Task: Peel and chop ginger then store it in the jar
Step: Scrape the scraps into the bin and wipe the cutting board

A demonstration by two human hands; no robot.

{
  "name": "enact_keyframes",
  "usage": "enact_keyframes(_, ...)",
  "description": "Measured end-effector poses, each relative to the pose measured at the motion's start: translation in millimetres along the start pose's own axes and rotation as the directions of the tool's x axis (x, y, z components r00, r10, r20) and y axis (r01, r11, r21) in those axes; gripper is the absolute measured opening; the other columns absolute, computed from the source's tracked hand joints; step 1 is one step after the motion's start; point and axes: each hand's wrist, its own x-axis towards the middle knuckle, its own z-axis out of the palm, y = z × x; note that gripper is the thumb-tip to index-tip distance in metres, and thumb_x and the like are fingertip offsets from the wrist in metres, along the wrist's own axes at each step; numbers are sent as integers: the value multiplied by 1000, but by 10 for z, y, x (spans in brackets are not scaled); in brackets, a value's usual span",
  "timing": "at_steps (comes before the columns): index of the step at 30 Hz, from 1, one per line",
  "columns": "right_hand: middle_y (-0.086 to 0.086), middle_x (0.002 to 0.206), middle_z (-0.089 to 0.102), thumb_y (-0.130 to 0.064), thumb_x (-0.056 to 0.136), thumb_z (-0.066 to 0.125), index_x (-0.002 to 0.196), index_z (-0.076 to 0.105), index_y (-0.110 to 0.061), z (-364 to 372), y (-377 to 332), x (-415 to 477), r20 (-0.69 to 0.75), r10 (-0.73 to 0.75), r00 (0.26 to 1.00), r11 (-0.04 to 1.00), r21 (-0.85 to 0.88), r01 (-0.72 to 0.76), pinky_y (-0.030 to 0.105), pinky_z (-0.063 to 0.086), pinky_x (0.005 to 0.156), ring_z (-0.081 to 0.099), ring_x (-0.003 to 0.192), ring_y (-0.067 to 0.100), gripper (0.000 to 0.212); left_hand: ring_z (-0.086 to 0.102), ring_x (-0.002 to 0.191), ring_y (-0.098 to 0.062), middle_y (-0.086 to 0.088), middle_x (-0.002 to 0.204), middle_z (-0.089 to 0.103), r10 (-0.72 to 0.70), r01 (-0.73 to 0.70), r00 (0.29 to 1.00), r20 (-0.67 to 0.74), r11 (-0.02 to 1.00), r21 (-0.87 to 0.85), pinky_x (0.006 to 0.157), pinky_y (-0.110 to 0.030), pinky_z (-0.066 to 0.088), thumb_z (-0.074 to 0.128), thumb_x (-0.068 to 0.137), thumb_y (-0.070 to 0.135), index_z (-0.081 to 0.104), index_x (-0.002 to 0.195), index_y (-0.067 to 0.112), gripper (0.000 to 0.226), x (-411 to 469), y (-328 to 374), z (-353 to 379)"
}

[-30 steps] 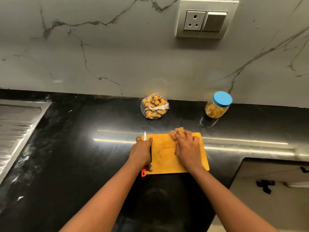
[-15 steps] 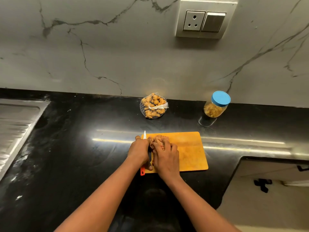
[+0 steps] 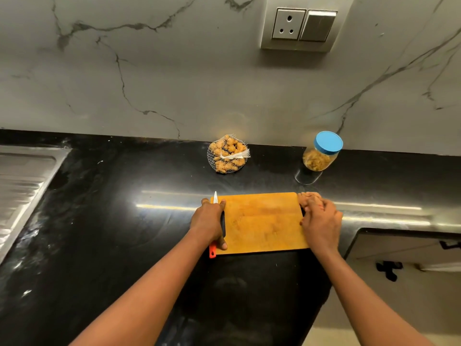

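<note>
An orange cutting board (image 3: 259, 221) lies on the black counter. My left hand (image 3: 208, 223) grips a knife (image 3: 215, 198) with a black and orange handle at the board's left edge, blade pointing away from me. At the board's far right corner my right hand (image 3: 321, 222) curls its fingers round a pale lumpy piece of ginger (image 3: 307, 196), which is mostly hidden. Behind the board sits a net bag of ginger (image 3: 228, 154). A clear jar (image 3: 318, 159) with a blue lid, partly filled with yellowish pieces, stands at the back right.
A steel sink drainboard (image 3: 22, 186) is at the far left. The counter is cut away at the front right (image 3: 399, 232), with floor below. A marble wall with a socket plate (image 3: 305, 24) rises behind the counter.
My right hand swung from the board's middle over to the knife, then back across to the board's far right corner. The left hand and knife stayed put.
</note>
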Motion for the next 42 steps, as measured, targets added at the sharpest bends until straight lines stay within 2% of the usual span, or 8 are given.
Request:
enact_keyframes(2,18,127,50,-23,98,52,127,63,-19,-58,-64,13,-46,29,999,998,60,-26,45,46,81,46,102,39,31,56,112,-33,-16,135,35,-2,2,1000,1,1000,-7,92,-39,53,96,43,43,14,154,28,139,-5,14,-8)
enact_keyframes(5,12,124,55,-24,95,52,126,62,-23,-15,-601,-299,-100,-190,977,969,141,203,40,46,81,52,100,32,32,57,109,-33,-15,133,34,-13,14,1000,11,1000,-13,91,-40,53,97,40,41,15,154,28,141,-18,27,-22)
enact_keyframes(13,4,138,51,-35,89,63,124,57,-38,343,-1132,-1060,83,-414,907,910,-5,415,39,45,72,50,102,30,36,60,103,-32,-14,129,36,-18,17,1000,7,1000,8,89,-39,54,97,41,39,17,154,29,139,1,24,-27)
enact_keyframes(23,13,134,52,-27,91,65,127,60,-28,9,-188,-415,53,-99,994,989,-100,104,46,48,70,51,91,38,37,55,114,-32,-13,133,37,5,-5,1000,6,1000,21,92,-40,52,95,44,43,16,153,30,135,6,-9,-14)
enact_keyframes(30,13,122,56,-19,99,55,132,57,-18,-204,61,-257,-49,-8,999,958,286,22,38,49,77,55,102,31,33,54,116,-35,-16,136,40,-36,21,998,-60,970,-242,89,-40,52,96,47,36,-9,152,35,149,-77,-69,62)
enact_keyframes(32,14,124,55,-22,101,52,137,52,-15,-205,-33,-248,-30,49,998,938,345,-36,35,45,81,56,106,30,37,57,108,-31,-13,124,52,-121,80,988,-92,928,-364,80,-37,52,94,52,41,11,149,19,129,-88,-122,83)
enact_keyframes(36,16,130,52,-25,102,50,145,43,-13,-145,-189,-279,40,38,998,938,344,-50,41,45,90,53,113,32,46,65,74,-23,-8,89,64,-294,210,951,-98,845,-492,59,-36,56,84,66,42,52,97,9,55,-77,-148,108)
enact_keyframes(42,17,131,51,-28,99,53,147,40,-14,-116,-306,-249,88,88,992,944,311,-111,45,44,95,50,117,34,51,67,69,-23,-8,78,68,-381,255,922,-72,735,-628,65,-38,60,76,72,44,64,84,9,38,12,-127,132)
